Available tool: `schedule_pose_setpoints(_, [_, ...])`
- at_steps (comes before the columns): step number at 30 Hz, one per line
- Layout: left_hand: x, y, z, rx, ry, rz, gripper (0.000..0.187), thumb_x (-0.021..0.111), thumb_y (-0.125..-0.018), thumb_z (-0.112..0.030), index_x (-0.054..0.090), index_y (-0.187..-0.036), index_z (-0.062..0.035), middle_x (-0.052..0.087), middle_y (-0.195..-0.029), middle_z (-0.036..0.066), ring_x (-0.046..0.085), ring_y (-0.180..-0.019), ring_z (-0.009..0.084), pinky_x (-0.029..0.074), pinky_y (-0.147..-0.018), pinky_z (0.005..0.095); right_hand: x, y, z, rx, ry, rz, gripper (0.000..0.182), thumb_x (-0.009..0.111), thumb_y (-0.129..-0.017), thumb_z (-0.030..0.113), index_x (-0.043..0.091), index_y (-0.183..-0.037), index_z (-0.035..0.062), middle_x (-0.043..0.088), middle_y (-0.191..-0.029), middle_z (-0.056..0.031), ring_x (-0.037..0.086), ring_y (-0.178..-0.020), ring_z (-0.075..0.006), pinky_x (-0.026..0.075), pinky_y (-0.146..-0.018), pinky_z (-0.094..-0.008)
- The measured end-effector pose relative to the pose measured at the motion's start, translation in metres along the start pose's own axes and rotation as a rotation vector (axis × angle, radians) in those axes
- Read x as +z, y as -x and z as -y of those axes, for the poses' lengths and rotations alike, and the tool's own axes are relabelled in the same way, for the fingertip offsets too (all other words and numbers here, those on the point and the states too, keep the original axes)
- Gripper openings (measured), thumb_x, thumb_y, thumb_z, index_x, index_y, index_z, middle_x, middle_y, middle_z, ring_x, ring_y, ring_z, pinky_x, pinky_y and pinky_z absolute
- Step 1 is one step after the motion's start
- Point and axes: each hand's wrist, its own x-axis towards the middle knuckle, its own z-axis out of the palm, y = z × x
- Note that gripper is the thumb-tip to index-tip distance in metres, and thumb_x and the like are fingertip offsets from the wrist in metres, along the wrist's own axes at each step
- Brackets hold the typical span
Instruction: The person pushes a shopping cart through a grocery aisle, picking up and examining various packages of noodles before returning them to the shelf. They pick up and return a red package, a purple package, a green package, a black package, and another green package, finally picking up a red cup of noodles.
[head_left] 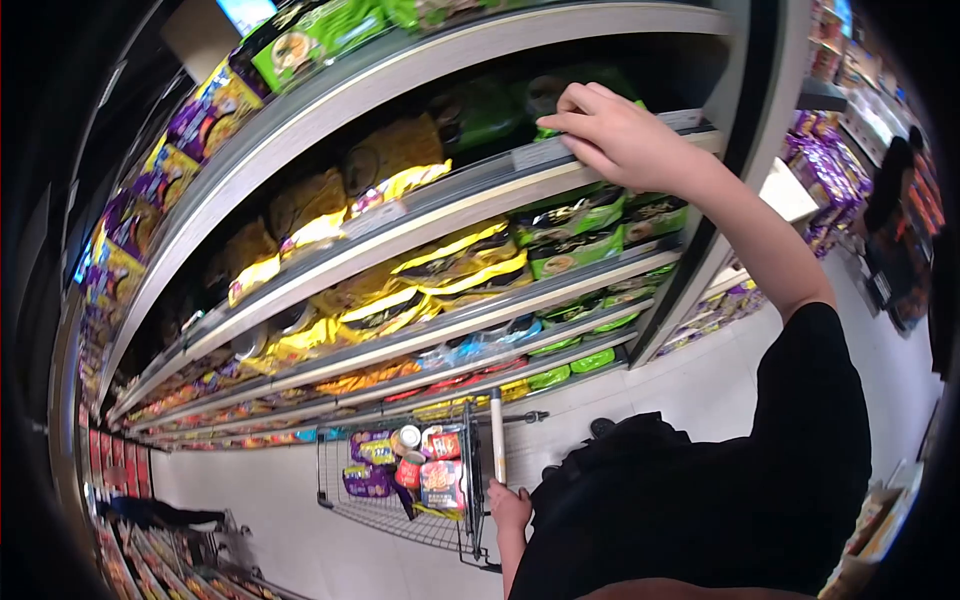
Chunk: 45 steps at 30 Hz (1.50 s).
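Note:
My right hand [612, 135] reaches onto an upper shelf, its fingers curled down over a green packet [545, 130] just behind the price rail. Most of that packet is hidden by the hand and the shelf's shadow. Lower down, my left hand [512, 504] is wrapped round the handle [498, 440] of a shopping cart. Inside the wire cart [400, 525] lie purple packs [367, 481], a red-and-white pack [442, 483], a red can [408, 470] and a white-lidded container [408, 437].
Yellow packets [460, 265] and green packets [575, 252] fill the shelves below my right hand. A dark upright post [690, 270] ends the rack. Purple bags [828, 170] are stacked beyond it. Another person [160, 512] with a cart is in the aisle at lower left.

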Motion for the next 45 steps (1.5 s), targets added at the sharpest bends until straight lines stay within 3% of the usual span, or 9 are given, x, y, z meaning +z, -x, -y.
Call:
schedule_pose_setpoints(6, [-0.004, 0.010, -0.002, 0.067, 0.103, -0.017, 0.091, 0.075, -0.094, -0.028, 0.025, -0.159, 0.0109, 0.049, -0.146, 0.033, 0.050, -0.137, 0.0505, 0.044, -0.116, 0.0517, -0.048, 0.042, -0.061, 0.216, 0.032, 0.017, 0.020, 0.059, -0.103, 0.011, 0.069, -0.117, -0.0001, 0.067, -0.108, -0.0156, 0.066, -0.109, -0.0347, 0.054, -0.097, -0.0438])
schedule_pose_setpoints(10, [-0.003, 0.010, 0.001, 0.092, 0.091, 0.041, 0.097, 0.078, -0.092, -0.024, 0.019, -0.160, 0.0134, 0.046, -0.147, 0.036, 0.047, -0.140, 0.0503, 0.041, -0.119, 0.0504, -0.068, 0.078, -0.092, 0.374, -0.173, 0.270, 0.026, 0.059, -0.107, 0.014, 0.071, -0.118, -0.0057, 0.072, -0.112, -0.0191, 0.070, -0.105, -0.0369, 0.056, -0.094, -0.0425])
schedule_pose_setpoints(20, [0.000, 0.001, 0.010, 0.097, 0.083, 0.128, 0.105, 0.082, -0.092, -0.026, 0.014, -0.162, 0.0121, 0.038, -0.156, 0.037, 0.040, -0.148, 0.0519, 0.038, -0.124, 0.0492, -0.066, 0.084, -0.104, 0.400, -0.138, 0.118, 0.021, 0.061, -0.108, 0.015, 0.070, -0.115, -0.0029, 0.072, -0.106, -0.0171, 0.070, -0.099, -0.0330, 0.056, -0.089, -0.0409])
schedule_pose_setpoints(24, [-0.004, -0.003, 0.002, 0.030, 0.038, 0.188, 0.106, 0.082, -0.091, -0.026, 0.014, -0.162, 0.0121, 0.037, -0.156, 0.037, 0.039, -0.148, 0.0521, 0.037, -0.125, 0.0484, -0.065, 0.089, -0.107, 0.303, -0.134, 0.159, 0.020, 0.059, -0.108, 0.011, 0.070, -0.116, -0.0032, 0.070, -0.109, -0.0161, 0.069, -0.103, -0.0337, 0.056, -0.094, -0.0419])
schedule_pose_setpoints(32, [0.005, 0.010, 0.007, 0.048, 0.072, 0.123, 0.101, 0.078, -0.094, -0.027, 0.014, -0.162, 0.0115, 0.040, -0.155, 0.036, 0.043, -0.146, 0.0508, 0.038, -0.123, 0.0511, -0.058, 0.087, -0.098, 0.357, -0.153, 0.193, 0.028, 0.055, -0.104, 0.008, 0.069, -0.124, -0.0060, 0.068, -0.126, -0.0189, 0.068, -0.114, -0.0373, 0.054, -0.103, -0.0433])
schedule_pose_setpoints(40, [-0.004, 0.016, -0.007, 0.068, 0.083, 0.084, 0.092, 0.077, -0.094, -0.025, 0.022, -0.161, 0.0071, 0.048, -0.147, 0.033, 0.051, -0.138, 0.0512, 0.044, -0.117, 0.0523, -0.046, 0.024, -0.065, 0.149, -0.137, 0.041, 0.023, 0.063, -0.106, 0.016, 0.072, -0.121, 0.0009, 0.072, -0.111, -0.0156, 0.069, -0.108, -0.0324, 0.055, -0.094, -0.0418])
schedule_pose_setpoints(42, [0.007, 0.015, 0.000, 0.052, 0.104, 0.044, 0.088, 0.077, -0.094, -0.024, 0.025, -0.159, 0.0057, 0.051, -0.145, 0.033, 0.053, -0.134, 0.0522, 0.046, -0.114, 0.0533, -0.044, 0.006, -0.034, 0.158, -0.245, 0.023, 0.018, 0.068, -0.102, 0.015, 0.076, -0.114, 0.0034, 0.067, -0.090, -0.0114, 0.067, -0.086, -0.0234, 0.053, -0.077, -0.0367])
schedule_pose_setpoints(44, [0.017, 0.014, 0.006, 0.150, 0.121, -0.067, 0.086, 0.077, -0.093, -0.023, 0.028, -0.158, 0.0044, 0.053, -0.142, 0.033, 0.055, -0.131, 0.0533, 0.048, -0.111, 0.0541, -0.040, -0.008, -0.008, 0.104, -0.194, 0.030, 0.014, 0.073, -0.099, 0.016, 0.078, -0.106, 0.0051, 0.064, -0.080, -0.0078, 0.065, -0.079, -0.0212, 0.049, -0.068, -0.0362])
schedule_pose_setpoints(45, [0.021, 0.013, 0.008, 0.138, 0.140, -0.083, 0.082, 0.077, -0.092, -0.022, 0.031, -0.155, 0.0035, 0.055, -0.139, 0.033, 0.056, -0.129, 0.0530, 0.049, -0.109, 0.0550, -0.033, -0.013, 0.005, 0.100, -0.220, 0.003, 0.017, 0.074, -0.099, 0.025, 0.077, -0.098, 0.0081, 0.065, -0.075, -0.0070, 0.064, -0.076, -0.0239, 0.049, -0.068, -0.0387])
